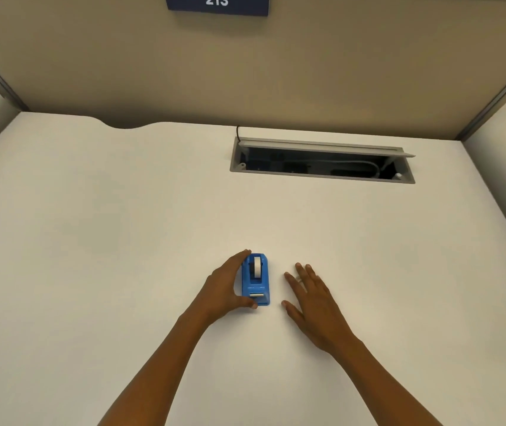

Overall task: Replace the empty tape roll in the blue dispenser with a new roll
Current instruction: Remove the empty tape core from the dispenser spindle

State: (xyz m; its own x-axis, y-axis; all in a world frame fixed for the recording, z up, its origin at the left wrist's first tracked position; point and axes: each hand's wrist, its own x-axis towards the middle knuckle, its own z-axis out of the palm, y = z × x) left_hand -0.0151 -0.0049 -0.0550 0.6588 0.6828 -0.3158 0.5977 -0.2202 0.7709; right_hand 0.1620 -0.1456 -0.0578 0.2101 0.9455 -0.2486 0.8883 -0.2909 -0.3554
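A small blue tape dispenser [256,282] stands on the white desk [122,226], its metal cutter end toward me. A white roll [257,267] sits in its slot. My left hand [225,287] wraps the dispenser's left side, fingertips at the far end and thumb at the near end. My right hand [313,299] lies flat on the desk just right of the dispenser, fingers spread, not touching it and holding nothing. No other tape roll is in view.
An open grey cable tray [322,176] with cords inside is sunk into the desk at the back right. Beige partition walls [245,72] enclose the desk on three sides. A dark sign reading 213 [217,3] hangs on the back wall.
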